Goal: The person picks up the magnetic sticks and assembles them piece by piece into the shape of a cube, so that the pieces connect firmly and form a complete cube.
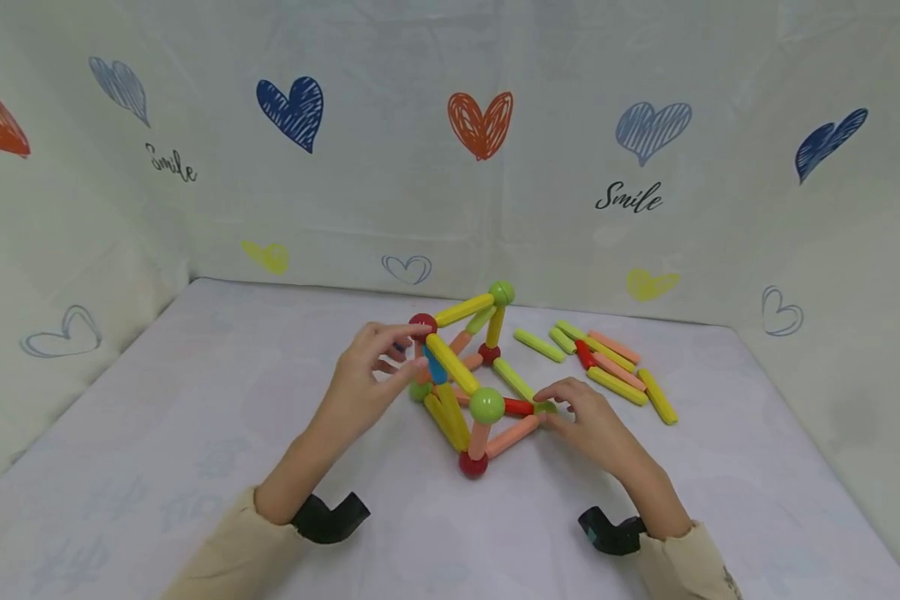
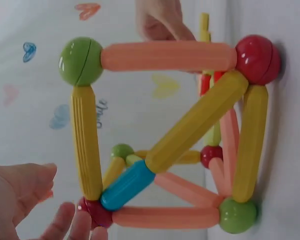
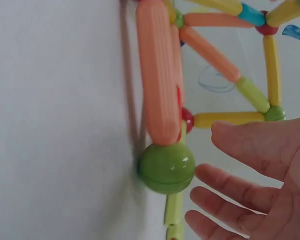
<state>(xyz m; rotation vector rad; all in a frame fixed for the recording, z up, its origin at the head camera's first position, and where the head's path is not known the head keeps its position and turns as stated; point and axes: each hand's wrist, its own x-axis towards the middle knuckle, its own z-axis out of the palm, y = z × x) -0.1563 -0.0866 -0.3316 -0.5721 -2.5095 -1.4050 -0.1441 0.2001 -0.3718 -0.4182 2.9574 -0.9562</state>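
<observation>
Since both hands are up at the stick-and-ball frame [image 2: 195,122], here's how the fingers [image 2: 61,222] look: on the left hand [image 1: 354,379] they're loosely curved with the thumb held well off them, right at the upper red ball [image 1: 422,323]. In the left wrist view the fingertips overlap that ball, but I can't tell if they actually touch, and it's no pinch. The right hand [image 1: 588,421] is spread too, thumb apart from the rest, just beside a low green ball [image 3: 167,168] at the frame's right corner; one fingertip is right at its edge, contact hard to call. The frame itself stands on the worktop [image 1: 217,375] between the hands, mostly yellow and salmon sticks, plus a blue piece [image 2: 127,185] running up to that same red ball. Another green ball [image 1: 487,406] sits atop a short salmon post at the front, with a red one under it. Loose sticks [image 1: 617,386] lie past the right hand.
</observation>
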